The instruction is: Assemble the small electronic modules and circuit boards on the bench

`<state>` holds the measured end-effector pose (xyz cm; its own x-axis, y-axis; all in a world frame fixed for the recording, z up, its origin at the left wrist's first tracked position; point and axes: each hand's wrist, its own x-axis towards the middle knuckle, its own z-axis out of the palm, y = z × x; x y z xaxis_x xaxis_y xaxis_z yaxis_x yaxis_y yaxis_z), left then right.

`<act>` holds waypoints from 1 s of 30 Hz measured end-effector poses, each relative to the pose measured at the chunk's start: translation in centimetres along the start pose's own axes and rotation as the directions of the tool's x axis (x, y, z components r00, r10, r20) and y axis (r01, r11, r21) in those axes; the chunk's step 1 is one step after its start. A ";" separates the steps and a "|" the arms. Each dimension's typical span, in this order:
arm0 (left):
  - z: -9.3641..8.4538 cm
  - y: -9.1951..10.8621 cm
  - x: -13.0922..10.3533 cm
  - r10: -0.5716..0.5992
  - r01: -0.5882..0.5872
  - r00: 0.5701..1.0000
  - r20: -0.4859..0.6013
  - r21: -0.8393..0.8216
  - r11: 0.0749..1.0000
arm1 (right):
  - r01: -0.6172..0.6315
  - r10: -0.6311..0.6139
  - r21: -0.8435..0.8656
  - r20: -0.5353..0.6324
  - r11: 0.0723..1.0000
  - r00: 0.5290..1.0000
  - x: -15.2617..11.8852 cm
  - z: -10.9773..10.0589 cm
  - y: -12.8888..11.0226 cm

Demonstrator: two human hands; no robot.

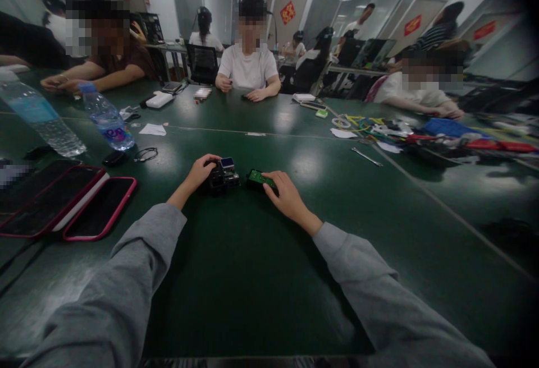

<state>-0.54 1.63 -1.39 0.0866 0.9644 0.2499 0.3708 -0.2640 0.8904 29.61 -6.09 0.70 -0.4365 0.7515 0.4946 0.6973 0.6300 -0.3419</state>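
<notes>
My left hand (201, 174) grips the left side of a small black device (217, 180) on the green table. A little raised screen (227, 162) and exposed electronic parts show on the device's right half. Just to the right, apart from it, lies a green circuit board (257, 176) in a black shell. My right hand (287, 195) holds this board from its right side, fingers over the top and thumb along the near edge. The undersides of both pieces are hidden.
On my left stand two water bottles (110, 118), with a red-cased phone (101, 208) nearer me. A wrench (366, 157) lies right of centre, before a heap of cables and tools (421, 132). Across the table (252, 278) sit several people, one person in white (249, 68) directly opposite.
</notes>
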 end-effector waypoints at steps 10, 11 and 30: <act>-0.1 0.3 -0.1 0.004 -0.004 1.000 0.014 0.013 1.000 | -0.007 0.007 -0.014 0.009 1.000 1.000 0.0 -0.2 -0.3; -0.1 0.4 -0.1 0.001 -0.002 1.000 0.018 0.015 1.000 | -0.004 0.004 -0.015 0.008 1.000 1.000 0.0 -0.2 -0.3; -0.1 0.7 -0.1 -0.009 0.009 1.000 0.003 0.032 0.999 | -0.001 0.001 0.005 0.001 1.000 1.000 0.0 -0.1 -0.2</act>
<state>-0.35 1.30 -0.76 0.0855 0.9668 0.2408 0.4013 -0.2546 0.8798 29.48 -6.23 0.85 -0.4363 0.7526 0.4932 0.6951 0.6299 -0.3464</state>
